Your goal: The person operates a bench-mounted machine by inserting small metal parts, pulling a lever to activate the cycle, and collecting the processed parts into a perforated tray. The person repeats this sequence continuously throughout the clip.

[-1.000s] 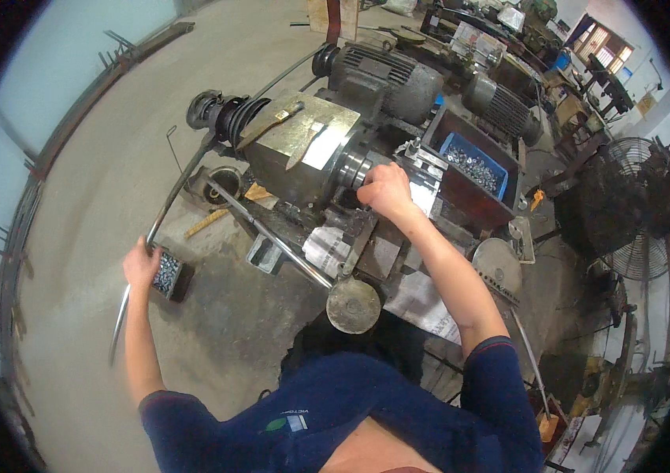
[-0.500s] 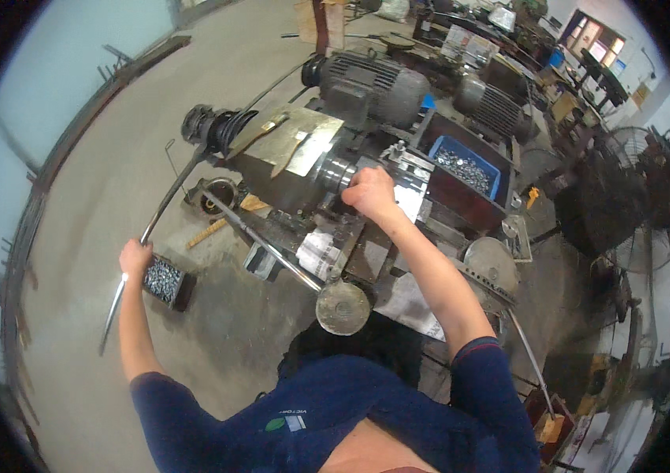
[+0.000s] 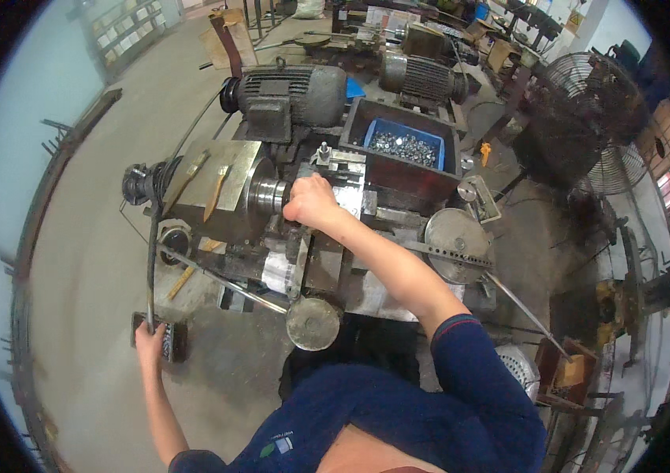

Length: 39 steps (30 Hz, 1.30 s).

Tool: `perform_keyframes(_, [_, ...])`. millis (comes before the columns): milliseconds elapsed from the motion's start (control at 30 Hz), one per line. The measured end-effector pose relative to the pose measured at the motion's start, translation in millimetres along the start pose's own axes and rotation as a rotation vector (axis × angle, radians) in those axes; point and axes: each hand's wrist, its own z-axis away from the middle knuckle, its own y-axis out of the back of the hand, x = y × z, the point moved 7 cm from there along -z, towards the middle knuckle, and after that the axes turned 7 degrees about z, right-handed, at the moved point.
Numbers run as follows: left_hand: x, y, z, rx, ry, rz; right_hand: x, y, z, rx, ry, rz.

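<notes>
My left hand (image 3: 150, 340) is closed round the lower part of a long dark lever (image 3: 151, 272), which runs up to the pulley end of a small lathe. Beneath that hand is a dark box of small metal parts (image 3: 168, 340). My right hand (image 3: 309, 199) is closed at the front of the shiny spindle chuck (image 3: 269, 195), its fingertips against or close to it. Whatever those fingers hold is hidden. Two wooden-looking strips, one of them a brown strip (image 3: 217, 193), lie on the metal headstock cover (image 3: 248, 158).
Behind the lathe stand a ribbed motor (image 3: 291, 94) and a blue tray (image 3: 439, 146) of small metal parts. Two round-headed levers, one with a near disc (image 3: 313, 323) and one with a right disc (image 3: 453, 236), jut toward me. A large fan (image 3: 571, 118) stands at the right.
The view has shifted, so the lathe sits further left and higher. My left hand has swung the lever toward me, now nearly upright in view. My right hand stays at the chuck.
</notes>
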Motion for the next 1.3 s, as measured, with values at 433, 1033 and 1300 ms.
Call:
perform_keyframes(433, [13.4, -27.5, -16.7, -0.337, 0.113, 0.665, 195.0, 76.1, 40.0, 0.23, -0.252, -0.115])
perform_keyframes(1033, [4.8, -33.3, -16.1, -0.362, 0.167, 0.676, 372.5, 102.5, 281.5, 0.428, -0.789, 0.103])
perform_keyframes(1300, [-8.1, -62.1, -86.8, -0.445, 0.082, 0.622, 469.4, 50.9, 453.6, 0.527, -1.094, 0.081])
